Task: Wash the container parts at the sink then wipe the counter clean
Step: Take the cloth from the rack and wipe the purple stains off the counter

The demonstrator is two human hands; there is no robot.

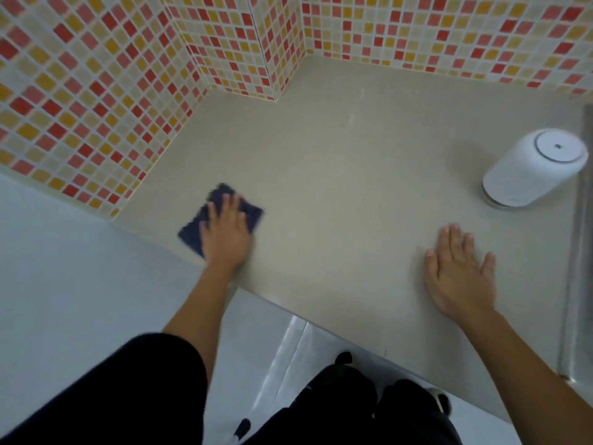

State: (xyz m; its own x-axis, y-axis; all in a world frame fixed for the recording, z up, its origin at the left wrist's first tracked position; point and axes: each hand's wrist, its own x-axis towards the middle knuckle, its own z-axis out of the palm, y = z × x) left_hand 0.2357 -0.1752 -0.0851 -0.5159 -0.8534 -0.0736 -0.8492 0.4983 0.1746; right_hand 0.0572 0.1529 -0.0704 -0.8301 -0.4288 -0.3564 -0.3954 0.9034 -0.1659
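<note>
A dark blue cloth (192,231) lies flat on the beige counter (337,187) near its left front edge. My left hand (224,232) presses on the cloth with straight fingers; both look blurred. My right hand (459,274) rests flat on the counter at the right, fingers spread, holding nothing. A white round container (532,170) with a lid ringed in dark stands on the counter at the far right, well beyond my right hand.
Mosaic tile walls (96,91) in red, orange and cream close the counter at the left and back. The metal rim of the sink (577,252) runs along the right edge. Pale floor (80,300) lies below the counter's front edge.
</note>
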